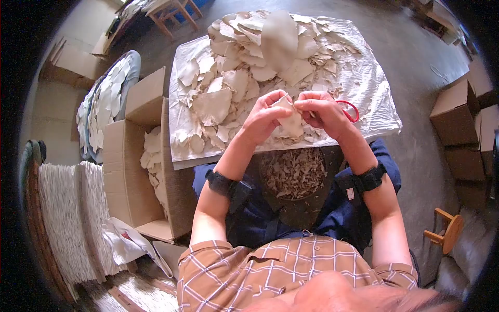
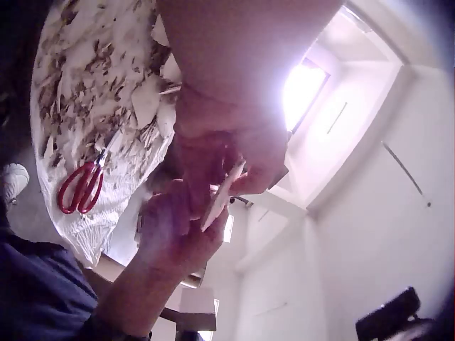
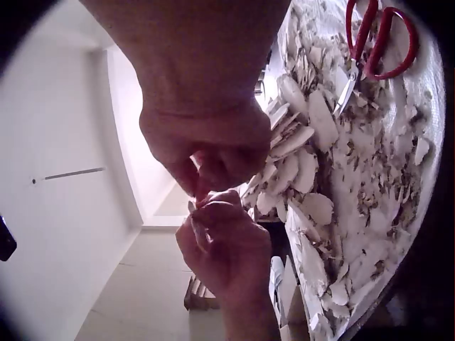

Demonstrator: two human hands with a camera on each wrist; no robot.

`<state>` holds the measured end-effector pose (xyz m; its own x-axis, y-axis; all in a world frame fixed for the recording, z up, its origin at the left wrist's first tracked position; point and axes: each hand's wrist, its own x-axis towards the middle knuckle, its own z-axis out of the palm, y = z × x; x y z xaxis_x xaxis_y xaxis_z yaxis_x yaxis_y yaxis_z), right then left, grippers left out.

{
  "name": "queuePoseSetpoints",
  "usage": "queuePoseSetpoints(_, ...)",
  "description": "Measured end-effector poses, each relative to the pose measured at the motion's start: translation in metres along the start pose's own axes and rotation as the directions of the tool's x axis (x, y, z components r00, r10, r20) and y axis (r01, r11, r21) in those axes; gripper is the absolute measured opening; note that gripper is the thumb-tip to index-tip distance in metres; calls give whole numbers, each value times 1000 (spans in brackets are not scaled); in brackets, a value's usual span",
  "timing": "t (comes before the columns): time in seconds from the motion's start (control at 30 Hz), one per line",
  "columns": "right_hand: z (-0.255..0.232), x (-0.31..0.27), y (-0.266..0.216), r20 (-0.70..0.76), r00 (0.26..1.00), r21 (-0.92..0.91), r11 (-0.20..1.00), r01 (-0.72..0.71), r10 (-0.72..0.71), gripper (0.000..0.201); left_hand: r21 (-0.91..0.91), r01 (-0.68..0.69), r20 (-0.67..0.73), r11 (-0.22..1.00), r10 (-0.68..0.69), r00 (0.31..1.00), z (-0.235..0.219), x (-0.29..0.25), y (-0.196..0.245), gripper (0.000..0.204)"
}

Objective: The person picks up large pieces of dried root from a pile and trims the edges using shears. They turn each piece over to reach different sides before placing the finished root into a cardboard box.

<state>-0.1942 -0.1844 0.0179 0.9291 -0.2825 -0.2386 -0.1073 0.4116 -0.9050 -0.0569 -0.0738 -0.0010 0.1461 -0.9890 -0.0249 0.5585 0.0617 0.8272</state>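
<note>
A pale, thin, flat piece (image 1: 292, 124) with an irregular outline is between the two hands, over the table's near edge. The left hand (image 1: 264, 119) grips its left side, thumb over the face. At the upper right edge, the right hand (image 1: 326, 112) pinches it with thumb and fingertips. Edge-on in the left wrist view, the same piece (image 2: 222, 197) passes between the fingers of both hands. Scissors (image 2: 91, 181) with red handles lie on the white cloth (image 1: 377, 99), just beyond the right hand in the head view. A heap of similar pale pieces (image 1: 213, 106) covers much of the cloth.
Small scraps (image 1: 293, 174) fill a dark container between the knees. On the left stands an open cardboard box (image 1: 117, 171) holding pale pieces, with a rack of pieces (image 1: 106, 104) behind it. Cardboard boxes (image 1: 455, 117) and a wooden stool (image 1: 447, 231) are at the right.
</note>
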Motion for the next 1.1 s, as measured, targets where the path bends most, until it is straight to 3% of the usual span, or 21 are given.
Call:
queuePoseSetpoints(0.07, 2, 1, 3, -211, 973, -67, 995, 77, -89, 15, 28, 1, -57, 1000, 0, 998, 0, -2, 3, 21)
queuePoseSetpoints(0.1, 1, 5, 7, -211, 973, -68, 995, 76, -89, 15, 58, 6, -107, 998, 1, 994, 0, -2, 4, 22)
queuePoseSetpoints(0.17, -2, 13, 18, -338, 849, -368, 887, 278, -406, 18, 168, 9, -116, 986, 11, 993, -5, -2, 4, 21)
queuePoseSetpoints(0.2, 1, 12, 17, -339, 848, -370, 887, 277, -407, 18, 277, 34, -116, 960, -1, 993, -5, -3, 5, 21)
queuePoseSetpoints(0.27, 5, 8, 14, -284, 788, -570, 757, 320, -547, 19, 380, 58, -115, 923, -16, 993, -7, -4, 6, 21)
queuePoseSetpoints(0.4, 8, 5, 11, -262, 800, -596, 743, 306, -540, 19, 535, 3, -49, 845, 28, 998, -7, -6, 9, 21)
queuePoseSetpoints(0.5, 9, 6, 11, -174, 745, -638, 650, 413, -644, 17, 576, -29, -35, 817, 60, 998, -1, -8, 7, 21)
queuePoseSetpoints(0.57, 4, 9, 15, -51, 694, -732, 500, 463, -718, 15, 590, -30, -48, 807, 72, 996, -1, -9, 5, 21)
queuePoseSetpoints(0.6, 5, 8, 14, -51, 694, -732, 500, 463, -718, 15, 606, -37, -26, 795, 67, 997, -2, -8, 5, 20)
queuePoseSetpoints(0.67, 6, 4, 9, 46, 685, -832, 352, 429, -727, 11, 620, -45, -3, 783, 59, 998, -2, -8, 4, 20)
queuePoseSetpoints(0.7, 7, 0, 6, 45, 685, -832, 352, 429, -727, 11, 660, -23, -19, 751, 47, 999, -2, -9, 4, 20)
queuePoseSetpoints(0.77, 10, -7, 1, 169, 718, -910, 173, 377, -675, 10, 697, 0, -36, 717, 35, 999, 0, -12, 5, 21)
queuePoseSetpoints(0.8, 11, -8, 3, 169, 719, -910, 174, 377, -674, 10, 737, 78, -67, 671, -42, 997, 1, -13, 8, 22)
queuePoseSetpoints(0.83, 13, -8, 6, 184, 714, -945, 79, 318, -675, 10, 772, 152, -101, 617, -117, 988, 3, -14, 9, 23)
queuePoseSetpoints(0.87, 14, -7, 9, 198, 710, -967, -16, 255, -676, 10, 721, 171, -125, 672, -117, 985, 4, -13, 5, 23)
queuePoseSetpoints(0.9, 11, -1, 14, 194, 709, -968, -13, 252, -677, 10, 722, 172, -123, 670, -120, 985, 3, -13, 3, 23)
queuePoseSetpoints(0.97, 2, 14, 21, -18, 449, -949, 156, 274, -893, 10, 327, 246, -188, 913, -193, 963, 1, -10, -2, 20)
queuePoseSetpoints(1.0, 4, 12, 15, -302, 563, -794, 530, 298, -769, 11, 329, 247, -186, 912, -194, 963, -2, -9, -3, 20)
queuePoseSetpoints(1.03, -3, 11, 13, -303, 560, -794, 530, 299, -771, 11, 122, 169, -251, 978, -134, 958, -5, -7, -3, 18)
queuePoseSetpoints(1.07, -16, 10, 11, -432, 765, -358, 870, 340, -477, 12, -83, 64, -327, 995, -87, 941, -10, -6, -4, 16)
queuePoseSetpoints(1.1, -21, 10, 7, -350, 926, 174, 962, 212, -141, 15, -78, 60, -328, 995, -83, 941, -15, -4, -5, 16)
